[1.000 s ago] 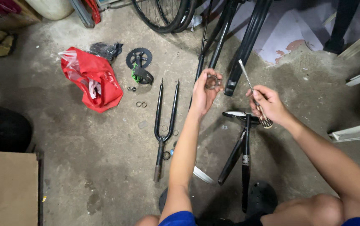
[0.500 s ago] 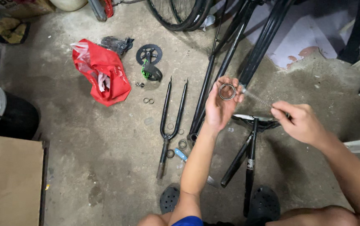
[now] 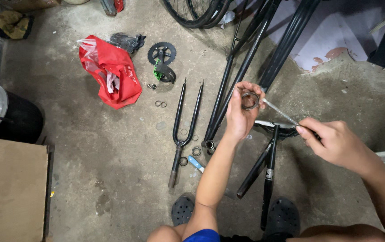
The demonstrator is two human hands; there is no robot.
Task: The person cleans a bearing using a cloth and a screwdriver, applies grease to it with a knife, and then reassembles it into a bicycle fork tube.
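Observation:
My left hand [image 3: 242,112] holds a small metal ring [image 3: 250,101] up between its fingertips, above the black bicycle frame [image 3: 233,85]. My right hand [image 3: 331,141] pinches the end of a thin metal rod [image 3: 280,112], whose tip points at the ring. Below both hands a black handlebar and stem [image 3: 268,157] lie on the concrete floor. A black bicycle fork [image 3: 181,130] lies left of my left arm, with several small rings [image 3: 192,152] around its crown.
A red plastic bag [image 3: 107,74] and a black chainring with crank [image 3: 162,58] lie at upper left. A black bin with a metal lid [image 3: 4,112] and a cardboard box [image 3: 11,188] stand at left. Wheels [image 3: 197,11] lean at the top. My black sandals [image 3: 282,215] are at the bottom.
My right hand lowered the rod from upright to nearly level and brought its tip to the ring in my left hand. The view shifted a little.

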